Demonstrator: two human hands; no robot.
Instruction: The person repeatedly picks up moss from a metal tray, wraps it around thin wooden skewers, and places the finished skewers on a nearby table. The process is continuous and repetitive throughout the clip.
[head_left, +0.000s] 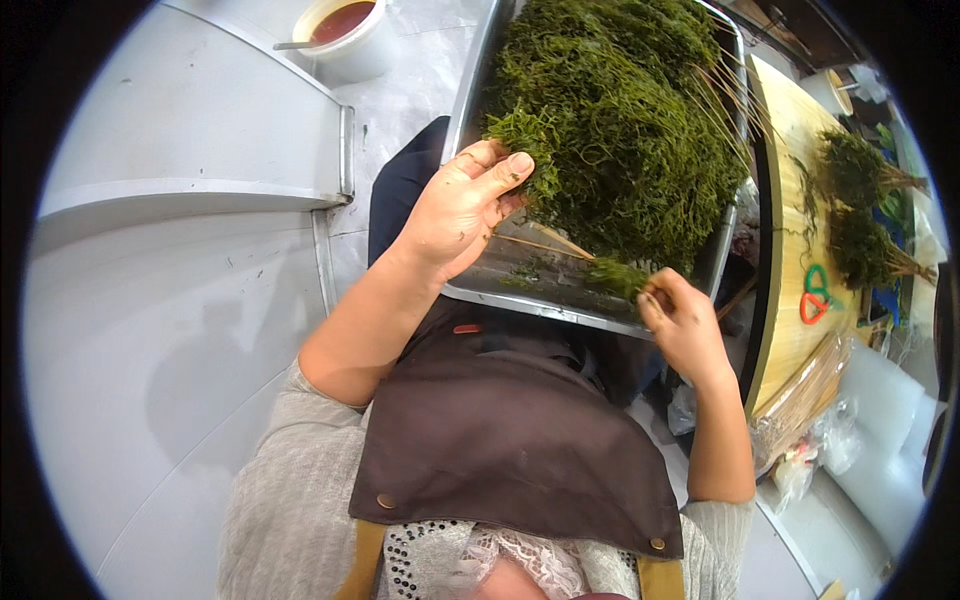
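Note:
A metal tray (517, 304) in front of me holds a big heap of stringy, leafy greens (622, 112). My left hand (465, 199) is closed around a small clump of the same greens (529, 139), above the tray's left side. Low in the tray, thin sticks (559, 241) run into a tuft of greens (616, 277). My right hand (679, 311) pinches the end of that tuft at the tray's near right corner. Several thin sticks (724, 101) also jut from the heap across the tray's right rim. My fingers hide part of both clumps.
To the right, a wooden board (780, 225) carries scissors (814, 296) with red and green handles, two leafy bundles (859, 240) and a plastic-wrapped pack of sticks (806, 379). A white bucket (356, 56) of reddish liquid stands at the upper left, beside a grey panel (217, 112).

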